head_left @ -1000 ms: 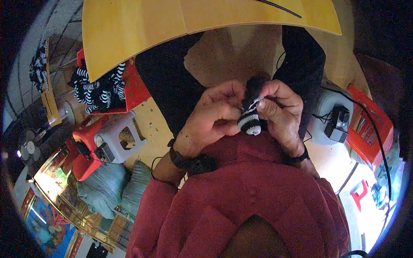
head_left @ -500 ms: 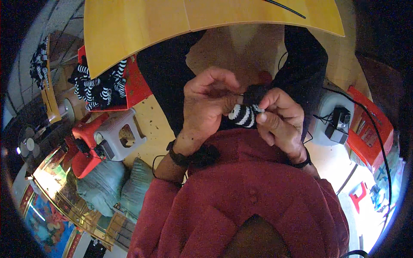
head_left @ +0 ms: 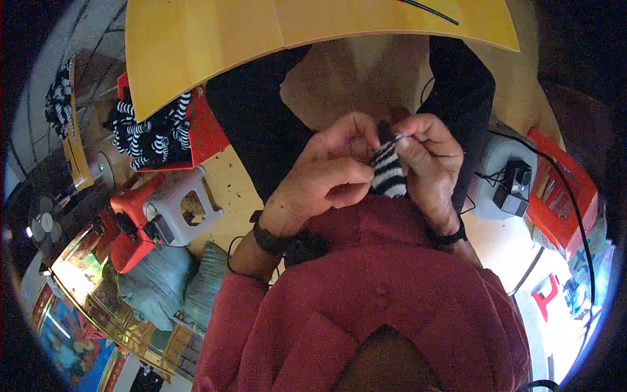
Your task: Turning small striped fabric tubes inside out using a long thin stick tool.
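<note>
A small knitted piece (head_left: 390, 175) with black and white stripes is between my two hands, above my lap. My right hand (head_left: 432, 160) pinches its upper end between thumb and fingers. From the other side, the curled fingers of my left hand (head_left: 330, 171) close on the left edge of the piece; their exact hold is partly hidden. Some dark material (head_left: 385, 130) shows just above the striped part, too dim to tell what it is.
A yellow wooden tabletop (head_left: 215, 46) lies ahead, with a thin black rod (head_left: 431, 12) on it. At left, a red box (head_left: 208, 127) holds several striped knitted pieces (head_left: 160, 140), near a grey stool (head_left: 199, 202). A black device (head_left: 516, 186) sits on a pale stool at right.
The striped piece has turned more upright, and its upper end is lifted between my right fingertips. My left hand has shifted right, its fingers now along the piece's left edge.
</note>
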